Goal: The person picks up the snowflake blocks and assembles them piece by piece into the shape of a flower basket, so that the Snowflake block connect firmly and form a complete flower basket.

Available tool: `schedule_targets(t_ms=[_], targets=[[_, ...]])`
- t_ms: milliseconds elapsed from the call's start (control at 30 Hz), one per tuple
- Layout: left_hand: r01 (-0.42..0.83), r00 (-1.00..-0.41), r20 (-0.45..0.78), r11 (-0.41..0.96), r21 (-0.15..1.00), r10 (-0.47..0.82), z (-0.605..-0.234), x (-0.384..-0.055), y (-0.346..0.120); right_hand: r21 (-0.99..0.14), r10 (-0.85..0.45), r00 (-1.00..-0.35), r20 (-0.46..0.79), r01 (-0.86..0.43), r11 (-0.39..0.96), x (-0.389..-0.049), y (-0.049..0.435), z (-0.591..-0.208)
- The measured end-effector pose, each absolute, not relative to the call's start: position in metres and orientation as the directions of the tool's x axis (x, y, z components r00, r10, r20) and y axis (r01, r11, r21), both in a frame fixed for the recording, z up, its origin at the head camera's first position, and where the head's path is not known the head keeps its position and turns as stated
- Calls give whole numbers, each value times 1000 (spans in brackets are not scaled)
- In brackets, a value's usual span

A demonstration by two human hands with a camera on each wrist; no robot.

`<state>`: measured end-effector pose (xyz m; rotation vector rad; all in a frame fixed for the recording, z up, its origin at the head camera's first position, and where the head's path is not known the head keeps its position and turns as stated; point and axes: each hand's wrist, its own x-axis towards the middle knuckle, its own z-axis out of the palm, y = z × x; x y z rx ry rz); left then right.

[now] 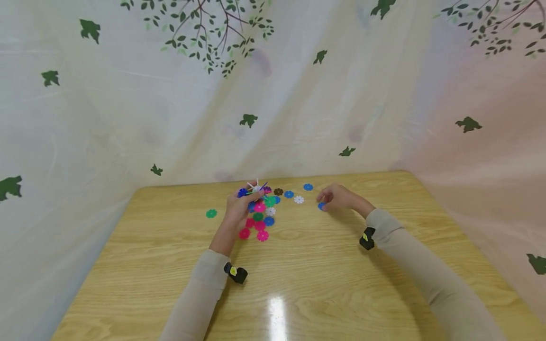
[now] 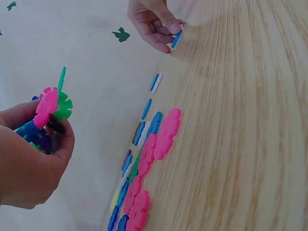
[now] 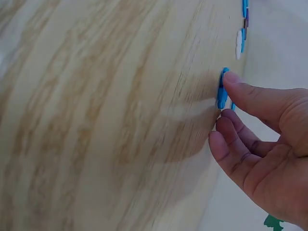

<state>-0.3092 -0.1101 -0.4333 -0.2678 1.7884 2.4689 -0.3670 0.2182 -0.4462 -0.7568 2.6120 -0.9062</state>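
Note:
My left hand (image 1: 240, 208) holds a cluster of joined notched plastic building discs (image 2: 52, 108), with pink, green, blue and white pieces standing at angles. Its fingers and thumb curl round the lower part of the cluster and hide some of it. Farther right, my right hand (image 1: 339, 197) is low at the table, pinching a blue notched disc (image 3: 223, 89) near its edge. The thumb lies against that disc in the right wrist view, and the other fingers are curled below it.
Loose notched discs, such as a pink one (image 1: 262, 235) and a white one (image 1: 299, 200), lie on the wooden table (image 1: 315, 284) beside the left hand. A green disc (image 1: 211, 213) lies apart at left. Behind the table hangs a leaf-patterned curtain (image 1: 294, 147).

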Motion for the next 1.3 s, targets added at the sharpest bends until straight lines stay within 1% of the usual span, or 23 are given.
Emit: schedule_targets(t_ms=[167,267,400,500,600,700,867,1100,1300], targets=[[-154,-984,-174,-372,915,-22,-433,-311,-110,-678,-565,-822,-74,-374,633,-367,216,-449],[-159,-984,-177,-370,915,-15,-433,-312,-112,-699,-566,-821,-75,-362,617,-366,213,-449],[-181,-981,-193,-348,920,0,-433,-312,-113,-723,-530,-846,-65,-326,609,-364,205,-451],[-201,-977,-212,-344,917,6,-432,-313,-113,-764,-487,-872,-45,-284,579,-362,197,-452],[-205,-977,-215,-353,913,12,-433,-314,-114,-816,-436,-899,-24,-235,528,-359,185,-450],[-202,-978,-209,-365,909,21,-434,-314,-114,-867,-380,-925,14,-200,457,-355,170,-445],[-210,-978,-204,-345,915,53,-436,-314,-115,-936,-292,-955,53,-149,319,-346,142,-434],[-212,-977,-202,-380,900,67,-437,-315,-111,-973,-218,-968,121,-160,169,-335,103,-420],[-217,-976,-203,-368,904,76,-437,-316,-111,-975,-147,-974,171,-189,116,-330,84,-418]])
